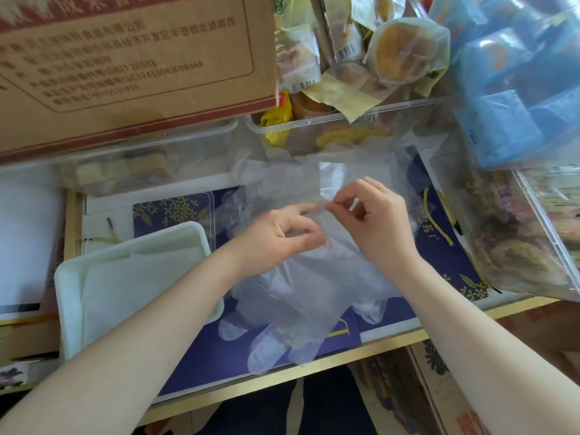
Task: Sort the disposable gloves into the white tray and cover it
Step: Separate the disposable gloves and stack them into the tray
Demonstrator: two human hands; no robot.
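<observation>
A heap of clear disposable gloves lies on the blue patterned surface in the middle, their fingers pointing toward me. My left hand and my right hand meet above the heap, each pinching the thin edge of one clear glove between thumb and fingertips. More clear film lies behind the hands. The white tray sits at the left, holding flat white sheets, and my left forearm crosses its near right corner. A clear lid lies just behind the tray.
A cardboard box overhangs the back left. Clear plastic bins with packaged snacks line the back and right. A bag of blue packs hangs at the upper right. The table's gold front edge runs below the gloves.
</observation>
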